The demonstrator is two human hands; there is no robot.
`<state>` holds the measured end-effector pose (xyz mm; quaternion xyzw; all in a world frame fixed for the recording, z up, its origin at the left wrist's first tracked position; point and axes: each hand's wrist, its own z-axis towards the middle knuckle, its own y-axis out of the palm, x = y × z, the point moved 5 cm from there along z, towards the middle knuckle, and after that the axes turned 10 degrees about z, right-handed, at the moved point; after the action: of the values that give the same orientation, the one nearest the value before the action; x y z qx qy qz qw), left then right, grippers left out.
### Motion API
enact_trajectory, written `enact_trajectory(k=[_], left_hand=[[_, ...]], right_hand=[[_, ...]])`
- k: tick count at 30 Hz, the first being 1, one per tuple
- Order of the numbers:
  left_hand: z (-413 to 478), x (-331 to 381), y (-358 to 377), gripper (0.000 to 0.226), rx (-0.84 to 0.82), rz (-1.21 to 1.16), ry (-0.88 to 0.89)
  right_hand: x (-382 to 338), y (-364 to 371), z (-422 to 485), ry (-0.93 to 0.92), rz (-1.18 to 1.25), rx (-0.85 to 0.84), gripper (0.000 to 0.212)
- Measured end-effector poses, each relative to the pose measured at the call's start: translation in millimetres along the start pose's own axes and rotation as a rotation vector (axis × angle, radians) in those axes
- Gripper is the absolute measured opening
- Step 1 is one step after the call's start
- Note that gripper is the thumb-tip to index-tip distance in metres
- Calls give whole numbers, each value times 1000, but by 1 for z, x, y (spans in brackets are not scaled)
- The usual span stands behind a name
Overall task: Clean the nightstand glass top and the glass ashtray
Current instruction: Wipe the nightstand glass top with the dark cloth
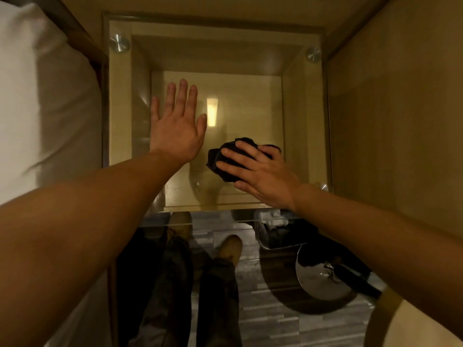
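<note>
Nearest: both bare forearms reach forward from the bottom corners. Below them, legs in dark trousers and tan shoes (pixel 229 246) stand on grey plank floor (pixel 270 319). To the right on the floor, a round chrome bin (pixel 323 279) with something dark in it.

Right hand (pixel 260 171) lies palm-down near the front right of the nightstand glass top (pixel 245 96), fingers spread over a bunched black cloth (pixel 225 159), pressing it against the glass. Grip is a flat press on the cloth, not a closed fist.

Left hand (pixel 175 126) is flat on the glass, left of centre, fingers extended and splayed, holding nothing; it sits just beside the cloth hand, not touching.

Glass shows a lamp reflection (pixel 212 112) between the hands, further back. Two round metal standoffs (pixel 119 43) sit at the far corners. White pillow (pixel 27 83) on the bed, left of the surface. Ashtray: can't locate it.
</note>
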<state>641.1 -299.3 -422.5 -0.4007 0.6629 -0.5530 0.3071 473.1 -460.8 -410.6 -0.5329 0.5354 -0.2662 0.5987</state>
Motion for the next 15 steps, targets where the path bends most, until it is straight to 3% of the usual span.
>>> enact_trajectory(k=[15], left_hand=[[0,1,-5,72,-72,4,9]], right_hand=[[-67,22,-71,-142,101,25,49]])
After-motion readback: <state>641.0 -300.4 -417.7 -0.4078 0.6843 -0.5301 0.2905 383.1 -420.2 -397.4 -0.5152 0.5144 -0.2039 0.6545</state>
